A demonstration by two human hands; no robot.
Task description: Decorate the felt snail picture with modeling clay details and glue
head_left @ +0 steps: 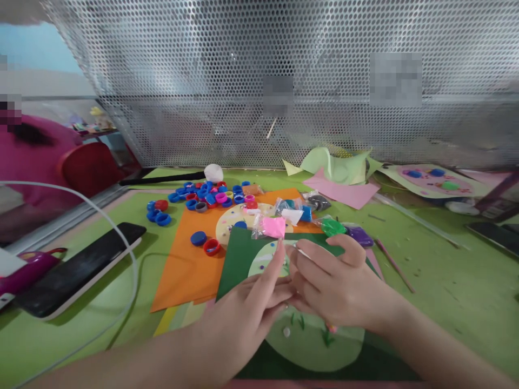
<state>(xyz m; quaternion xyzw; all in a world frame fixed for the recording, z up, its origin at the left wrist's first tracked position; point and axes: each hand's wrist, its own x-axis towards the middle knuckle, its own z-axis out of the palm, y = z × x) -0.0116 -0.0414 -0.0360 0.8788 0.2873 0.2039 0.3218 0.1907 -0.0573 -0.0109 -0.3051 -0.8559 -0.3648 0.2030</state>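
My left hand [253, 302] and my right hand [334, 281] meet over a dark green sheet [237, 259]. My left thumb points up, while the left fingers reach under the curled fingers of the right hand. Whatever is between the fingertips is hidden. Beneath the hands lies a light green oval paper [316, 351] with green grass-like bits, a small white ball [286, 332] and small coloured dots. A pink and yellow bit [331, 327] shows just below my right hand. Just beyond the fingertips is a bag of pink clay [273, 227].
Bags of green [333, 227] and purple clay [360, 236] lie behind my right hand, a thin stick [395, 265] to the right. Many bottle caps [221, 198] spread around orange paper [182, 275]. A phone [81, 270] and white cable [135, 270] are left; perforated metal [227, 65] rises behind.
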